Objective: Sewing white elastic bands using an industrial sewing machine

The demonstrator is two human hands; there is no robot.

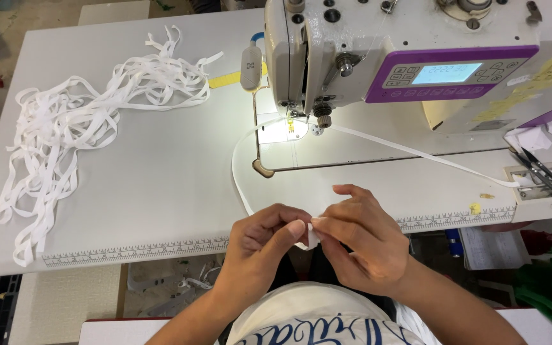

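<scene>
Fingertips of both hands meet at the near edge of the table (161, 191), pinching the end of a narrow white strap (242, 185) between them. The left hand (260, 239) closes thumb and forefinger on the folded end from one side, and the right hand (359, 239) closes on it from the other, so the two grips touch at a small white tab just off the table's front edge, above the ruler strip (135, 251) printed along that edge.

From the hands the strap curves away to the left, loops up across the white tabletop and runs under the presser foot (320, 118) of the sewing machine (378, 51), where a lamp lights the needle plate. On the far side of the foot the strap stretches rightward in a long slant toward a small tray holding scissors (541, 169).

Well apart, at the table's left end, lies a loose tangled heap of white straps (78, 121).
</scene>
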